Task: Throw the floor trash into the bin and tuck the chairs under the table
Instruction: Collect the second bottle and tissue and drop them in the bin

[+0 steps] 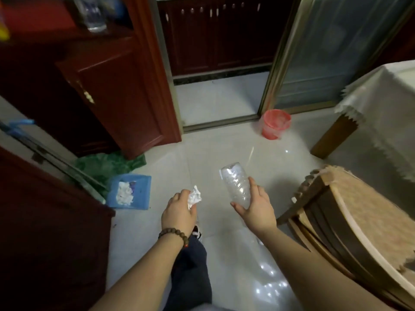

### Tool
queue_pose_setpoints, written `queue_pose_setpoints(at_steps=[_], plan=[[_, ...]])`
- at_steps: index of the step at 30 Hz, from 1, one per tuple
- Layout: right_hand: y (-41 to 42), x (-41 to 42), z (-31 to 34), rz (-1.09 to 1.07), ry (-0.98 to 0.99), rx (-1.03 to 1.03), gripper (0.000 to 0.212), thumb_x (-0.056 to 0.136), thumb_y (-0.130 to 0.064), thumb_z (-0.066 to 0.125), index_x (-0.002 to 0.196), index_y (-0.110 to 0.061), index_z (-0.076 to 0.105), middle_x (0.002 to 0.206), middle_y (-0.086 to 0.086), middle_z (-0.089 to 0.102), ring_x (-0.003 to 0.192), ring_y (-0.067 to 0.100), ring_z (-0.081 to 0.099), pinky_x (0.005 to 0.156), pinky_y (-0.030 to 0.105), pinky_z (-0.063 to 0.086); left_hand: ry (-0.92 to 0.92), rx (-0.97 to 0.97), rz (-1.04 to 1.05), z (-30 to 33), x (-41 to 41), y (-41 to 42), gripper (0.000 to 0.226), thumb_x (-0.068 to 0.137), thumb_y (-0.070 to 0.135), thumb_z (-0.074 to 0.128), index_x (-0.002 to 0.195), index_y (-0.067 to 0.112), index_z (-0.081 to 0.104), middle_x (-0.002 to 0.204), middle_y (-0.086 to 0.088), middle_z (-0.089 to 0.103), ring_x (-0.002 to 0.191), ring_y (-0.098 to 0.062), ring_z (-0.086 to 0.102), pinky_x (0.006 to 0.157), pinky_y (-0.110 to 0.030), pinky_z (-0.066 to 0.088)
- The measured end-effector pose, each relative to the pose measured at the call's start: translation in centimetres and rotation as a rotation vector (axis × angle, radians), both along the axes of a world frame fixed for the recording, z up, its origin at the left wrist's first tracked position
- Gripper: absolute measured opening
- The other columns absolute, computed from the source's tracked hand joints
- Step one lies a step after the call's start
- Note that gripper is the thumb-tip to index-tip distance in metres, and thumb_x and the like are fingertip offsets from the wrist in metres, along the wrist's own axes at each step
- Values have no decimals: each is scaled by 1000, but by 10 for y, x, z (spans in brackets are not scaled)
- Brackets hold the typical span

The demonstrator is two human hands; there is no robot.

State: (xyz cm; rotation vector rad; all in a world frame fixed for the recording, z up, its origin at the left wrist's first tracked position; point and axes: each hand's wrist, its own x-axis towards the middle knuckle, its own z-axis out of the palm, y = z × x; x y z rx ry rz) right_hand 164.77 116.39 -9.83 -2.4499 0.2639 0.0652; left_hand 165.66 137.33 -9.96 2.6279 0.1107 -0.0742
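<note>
My left hand [179,209] grips a crumpled white paper wad [195,196] above the tiled floor. An empty clear plastic bottle [235,185] is held in my right hand [256,209], its base pointing away from me. The red bin [275,124], lined with a red bag, stands on the floor ahead and to the right, by the sliding glass door. A wooden chair [350,218] with a beige cushion stands at my right, pulled out from the cloth-covered table [381,113].
A blue dustpan [139,182] holding white scraps lies on the floor at left, with a green plastic bag [107,163] behind it. Dark red cabinets [101,90] fill the left side. An open doorway [220,97] leads to another tiled room.
</note>
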Motion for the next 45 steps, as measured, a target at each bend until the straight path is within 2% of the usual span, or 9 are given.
queue_pose_setpoints(at_steps=[10, 15, 26, 30, 36, 40, 45], plan=[[-53, 274, -11, -217, 70, -5, 91, 79, -45, 68, 147, -13, 17, 137, 11, 41, 121, 30, 44, 98, 39, 38, 23, 19, -238, -9, 317, -55, 28, 89, 24, 55, 116, 16, 53, 112, -7, 59, 104, -27, 54, 77, -36, 48], [-107, 358, -3, -382, 67, 1, 91, 78, -42, 69, 147, -13, 17, 139, 12, 41, 124, 31, 42, 96, 39, 39, 45, 25, -379, 1, 434, -113, 29, 88, 23, 55, 116, 16, 53, 111, -7, 59, 105, -27, 54, 76, -37, 48], [-267, 483, -44, -666, 118, 40, 91, 77, -40, 71, 147, -13, 19, 136, 13, 43, 122, 32, 42, 99, 42, 39, 84, 60, -652, -34, 617, -295, 27, 89, 24, 52, 116, 17, 52, 107, -6, 60, 98, -26, 56, 69, -33, 46], [-343, 544, -66, -710, 151, 101, 93, 77, -42, 71, 148, -16, 16, 138, 13, 42, 121, 32, 43, 100, 41, 39, 95, 112, -709, -51, 689, -378, 25, 89, 24, 52, 112, 17, 53, 102, -7, 62, 92, -28, 58, 62, -30, 36], [-429, 615, -92, -742, 231, 123, 93, 76, -42, 72, 147, -16, 18, 134, 13, 45, 115, 32, 49, 95, 40, 44, 197, 189, -804, -78, 771, -476, 27, 90, 26, 51, 115, 17, 53, 104, -6, 62, 93, -25, 59, 65, -30, 40], [-461, 652, -129, -764, 272, 126, 92, 76, -43, 71, 147, -17, 19, 135, 11, 45, 117, 31, 49, 96, 40, 44, 260, 220, -852, -125, 813, -523, 27, 93, 27, 48, 117, 15, 52, 102, -7, 62, 92, -24, 59, 65, -29, 39], [-483, 694, -209, -810, 319, 165, 90, 76, -44, 71, 146, -20, 21, 133, 9, 46, 116, 28, 48, 95, 40, 45, 376, 202, -870, -229, 859, -574, 32, 94, 30, 47, 124, 17, 49, 102, -8, 62, 90, -25, 59, 68, -32, 45]])
